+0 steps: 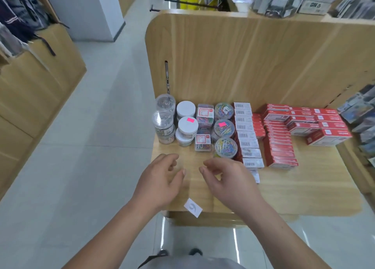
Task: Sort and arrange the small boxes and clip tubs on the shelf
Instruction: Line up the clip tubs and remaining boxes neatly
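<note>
On the wooden shelf [304,189] stand rows of goods. At the left are clear clip tubs [164,118], then white-lidded tubs [187,124], small clear boxes with red labels [203,140] and round tubs of coloured clips [225,146]. A column of white barcode boxes [246,134] runs beside them, then red boxes [281,146] and larger red boxes [326,135] to the right. My left hand [160,179] and my right hand [225,177] hover over the bare front of the shelf, fingers loosely curled, holding nothing.
A white paper tag [193,207] lies at the shelf's front edge. A tall wooden back panel [253,61] rises behind the goods. Packaged items [361,114] fill the right side. An aisle of pale floor tiles [91,126] runs on the left, past a wooden bag display [30,75].
</note>
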